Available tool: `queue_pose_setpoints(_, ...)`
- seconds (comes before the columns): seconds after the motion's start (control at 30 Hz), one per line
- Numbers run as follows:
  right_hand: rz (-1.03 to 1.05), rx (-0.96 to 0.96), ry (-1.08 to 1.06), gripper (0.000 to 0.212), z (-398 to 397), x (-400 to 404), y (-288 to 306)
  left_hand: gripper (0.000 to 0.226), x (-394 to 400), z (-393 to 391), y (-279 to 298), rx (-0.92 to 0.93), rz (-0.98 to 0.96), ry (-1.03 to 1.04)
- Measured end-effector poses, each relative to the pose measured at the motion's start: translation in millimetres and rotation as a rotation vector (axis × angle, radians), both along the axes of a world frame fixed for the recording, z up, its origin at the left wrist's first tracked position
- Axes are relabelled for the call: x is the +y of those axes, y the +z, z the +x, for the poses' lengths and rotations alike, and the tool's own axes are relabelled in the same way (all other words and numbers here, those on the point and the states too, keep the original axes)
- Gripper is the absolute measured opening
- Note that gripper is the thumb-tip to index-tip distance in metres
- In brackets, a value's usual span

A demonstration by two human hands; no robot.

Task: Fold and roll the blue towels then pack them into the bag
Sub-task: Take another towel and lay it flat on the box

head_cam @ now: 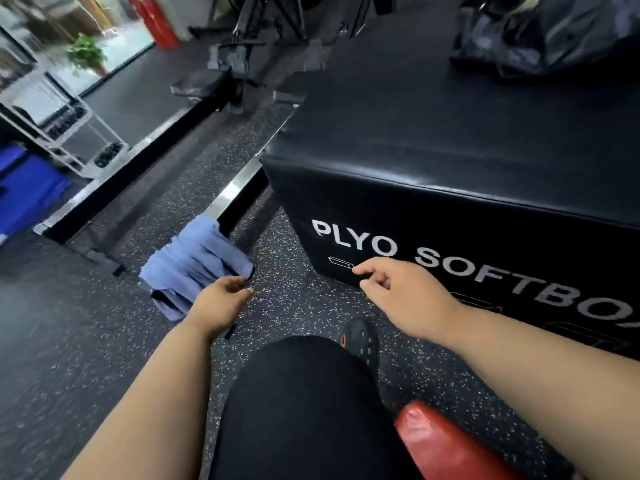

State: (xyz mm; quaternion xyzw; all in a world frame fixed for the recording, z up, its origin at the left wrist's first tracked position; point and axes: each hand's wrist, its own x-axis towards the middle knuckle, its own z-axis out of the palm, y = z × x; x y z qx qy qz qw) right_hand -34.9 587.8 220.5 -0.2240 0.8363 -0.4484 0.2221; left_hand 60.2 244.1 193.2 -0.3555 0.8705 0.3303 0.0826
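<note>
Down on the speckled floor (284, 299), head view: blue towel (194, 261) bunched in loose folds, not rolled. Long axis runs diagonal, from near-left up toward far-right, far end against a black-and-chrome rail (235, 192). Near end hangs below the wrist.

Left hand (221, 299) on the towel's near-right edge, fingers (242, 284) curled and pinching the cloth. Right hand (401, 292) well apart from the towel, in the air in front of the black box (450, 140) lettered "PLYO SOFTBOX". Its fingers loosely curled, index tip forward, holding nothing; no contact with the box that I can confirm.

Black bag (543, 32) sits on the far-right top of the box, crumpled, well apart from the towel. Can't tell if it's open.

Person's black-clad knee (304, 403) between the arms, dark shoe (360, 341) on the floor past it. Red pad (446, 445) bottom right. Blue bin (27, 195) and white rack (69, 133) far left, blurred.
</note>
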Motion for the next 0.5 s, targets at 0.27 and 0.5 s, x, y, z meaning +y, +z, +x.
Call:
queue_pose_setpoints(0.27,0.079,-0.064,0.103,0.020,-34,-133,-42,0.015,-101,9,-74,-0.030,0.082,0.293)
queue_pose_setpoints(0.5,0.099,-0.137,0.142,0.015,-73,-198,-80,0.059,-184,-19,-136,-0.001,0.108,0.402)
